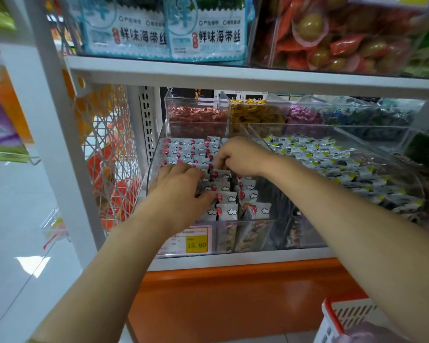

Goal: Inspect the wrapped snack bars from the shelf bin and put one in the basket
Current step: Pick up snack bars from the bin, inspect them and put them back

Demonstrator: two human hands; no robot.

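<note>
Pinching one bar (221,175) by its upper edge with the right hand (240,157), thumb and fingers curled down onto the wrapper. Held on edge near the middle of the bin, face toward the camera, long axis running across the bin, red-marked end to the left and cloud print to the right, lower edge hidden among its neighbours.

Just left of it, pressing palm-down on the other bars (183,149) with the left hand (181,191), fingers fairly straight and spread, gripping nothing, thumb against a wrapper in the front rows.

Packed in rows all round both hands, more of the same: lying flat toward the back, standing on edge toward the front, long axes left to right, red ends to the left.

Around the lot, a clear bin (156,154), with a price tag (196,240) reading 15.80 on its front wall. Just beside it on the right, a second clear bin (332,127) of packets with yellow corners. Behind both, smaller clear bins of red and yellow sweets.

Underneath, a white shelf (258,258) over an orange base (233,298).

In the lower right corner, well apart from both hands, part of the basket (352,315): white slotted wall, red rim.
</note>
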